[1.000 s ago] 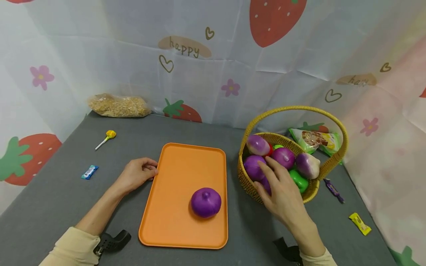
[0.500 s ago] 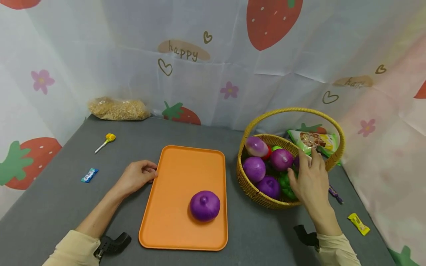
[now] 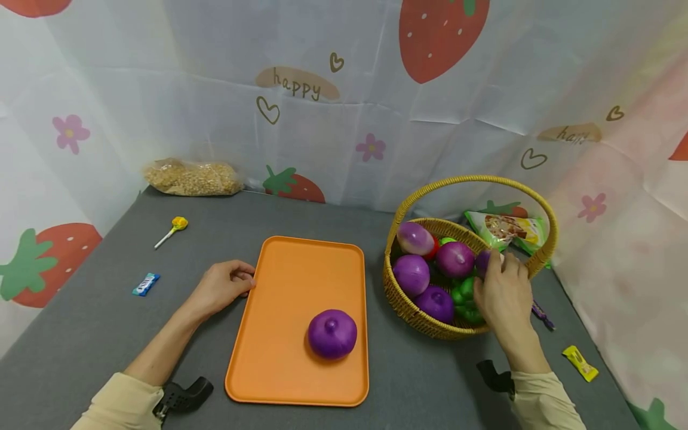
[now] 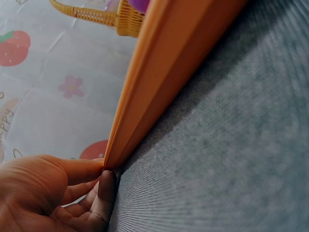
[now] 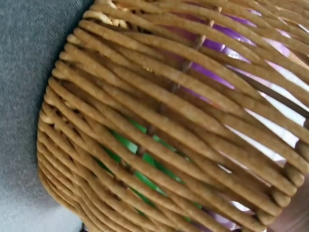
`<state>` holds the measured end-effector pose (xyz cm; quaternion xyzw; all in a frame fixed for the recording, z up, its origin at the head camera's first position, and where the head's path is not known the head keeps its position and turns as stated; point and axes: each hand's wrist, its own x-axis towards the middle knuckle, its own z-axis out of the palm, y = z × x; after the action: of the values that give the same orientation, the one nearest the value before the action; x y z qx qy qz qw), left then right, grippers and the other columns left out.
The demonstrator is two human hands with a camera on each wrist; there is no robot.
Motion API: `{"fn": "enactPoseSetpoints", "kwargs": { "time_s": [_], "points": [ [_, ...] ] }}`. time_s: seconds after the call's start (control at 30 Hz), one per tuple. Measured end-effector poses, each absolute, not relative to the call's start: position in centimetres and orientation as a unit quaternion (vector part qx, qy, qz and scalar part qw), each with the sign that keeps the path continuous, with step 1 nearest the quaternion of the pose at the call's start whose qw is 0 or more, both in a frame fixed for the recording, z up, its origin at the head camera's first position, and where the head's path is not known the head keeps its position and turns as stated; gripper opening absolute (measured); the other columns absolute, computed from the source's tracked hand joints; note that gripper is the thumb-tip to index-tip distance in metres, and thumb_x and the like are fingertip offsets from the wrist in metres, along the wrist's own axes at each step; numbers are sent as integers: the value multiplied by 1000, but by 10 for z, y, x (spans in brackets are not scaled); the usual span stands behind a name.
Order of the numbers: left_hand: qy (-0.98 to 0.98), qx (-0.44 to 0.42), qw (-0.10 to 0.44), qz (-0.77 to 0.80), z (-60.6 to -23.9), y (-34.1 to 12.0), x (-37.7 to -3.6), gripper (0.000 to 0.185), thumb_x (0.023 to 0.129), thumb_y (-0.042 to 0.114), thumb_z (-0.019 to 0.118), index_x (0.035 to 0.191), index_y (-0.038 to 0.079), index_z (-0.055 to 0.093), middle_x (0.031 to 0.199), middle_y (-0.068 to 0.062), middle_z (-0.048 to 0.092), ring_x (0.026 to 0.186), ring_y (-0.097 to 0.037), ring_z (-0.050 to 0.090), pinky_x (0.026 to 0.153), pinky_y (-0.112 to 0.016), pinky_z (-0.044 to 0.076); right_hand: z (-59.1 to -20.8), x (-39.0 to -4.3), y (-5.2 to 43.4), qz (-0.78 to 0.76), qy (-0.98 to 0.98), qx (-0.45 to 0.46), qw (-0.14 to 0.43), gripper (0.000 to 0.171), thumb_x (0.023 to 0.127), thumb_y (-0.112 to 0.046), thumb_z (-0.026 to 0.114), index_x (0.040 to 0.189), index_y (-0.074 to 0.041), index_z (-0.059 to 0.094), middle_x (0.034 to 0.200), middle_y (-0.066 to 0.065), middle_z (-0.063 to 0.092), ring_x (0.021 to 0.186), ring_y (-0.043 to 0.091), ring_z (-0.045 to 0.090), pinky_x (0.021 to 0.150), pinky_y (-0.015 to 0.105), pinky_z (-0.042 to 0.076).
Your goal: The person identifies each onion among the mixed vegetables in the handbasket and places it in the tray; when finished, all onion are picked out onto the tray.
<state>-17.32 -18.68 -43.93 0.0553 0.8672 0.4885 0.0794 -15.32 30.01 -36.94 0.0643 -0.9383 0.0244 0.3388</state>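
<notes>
My left hand [image 3: 224,286] pinches the left rim of an orange tray [image 3: 295,269]. In the left wrist view, the thumb lies on top of the rim [image 4: 126,96] and a finger is beneath it. A round purple onion [image 3: 332,334] sits on the tray. At the right side of a yellow wicker basket [image 3: 414,319], my right hand [image 3: 505,298] curls over a purple-and-white turnip [image 3: 482,263], covering most of it. Also in the basket are several purple onions [image 3: 411,275] and a green bell pepper [image 3: 466,301]. The right wrist view is mostly basket weave [image 5: 159,106].
The basket's tall handle [image 3: 478,179] arches overhead. A snack packet [image 3: 497,230] lies behind it, with a purple candy [image 3: 543,315] and a yellow candy [image 3: 580,363] to the right. At left are a lollipop [image 3: 172,232], a blue candy [image 3: 146,284] and a bag of kernels [image 3: 192,178].
My right hand has moved right, from the onions at the basket's left to the turnip, and its fingers have lowered around it. My left hand has stayed at the tray rim.
</notes>
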Motion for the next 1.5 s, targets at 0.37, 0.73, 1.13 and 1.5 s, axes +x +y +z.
{"fn": "enactPoseSetpoints", "kwargs": {
  "time_s": [0.37, 0.73, 1.13, 1.5],
  "points": [
    [866, 58, 72, 491, -439, -187, -173, 31, 95, 11, 61, 120, -6, 61, 101, -20, 69, 80, -14, 66, 68, -26, 55, -367, -152, 301, 28, -933, 62, 353, 41, 75, -3, 72, 111, 12, 57, 99, 36, 56, 75, 54, 53, 64, 61, 42],
    [866, 57, 75, 491, -440, -186, -172, 31, 95, 11, 61, 120, -6, 61, 100, -19, 69, 79, -14, 66, 68, -28, 55, -367, -145, 303, 45, -932, 62, 353, 46, 76, -9, 75, 117, 5, 57, 108, 33, 57, 79, 54, 56, 65, 62, 45],
    [867, 56, 70, 490, -438, -185, -172, 31, 95, 10, 60, 121, -7, 60, 100, -20, 68, 78, -14, 65, 68, -27, 55, -345, -113, 264, 143, -900, 186, 369, 54, 74, -17, 72, 123, 1, 59, 117, 29, 56, 93, 39, 56, 66, 53, 49],
    [869, 52, 70, 487, -439, -185, -173, 32, 95, 12, 60, 121, -7, 59, 102, -20, 68, 80, -13, 66, 68, -27, 56, -356, -73, 219, 147, -900, 333, 240, 57, 75, -25, 72, 129, -13, 59, 126, 14, 54, 103, 22, 57, 81, 40, 54]
  ]
}}
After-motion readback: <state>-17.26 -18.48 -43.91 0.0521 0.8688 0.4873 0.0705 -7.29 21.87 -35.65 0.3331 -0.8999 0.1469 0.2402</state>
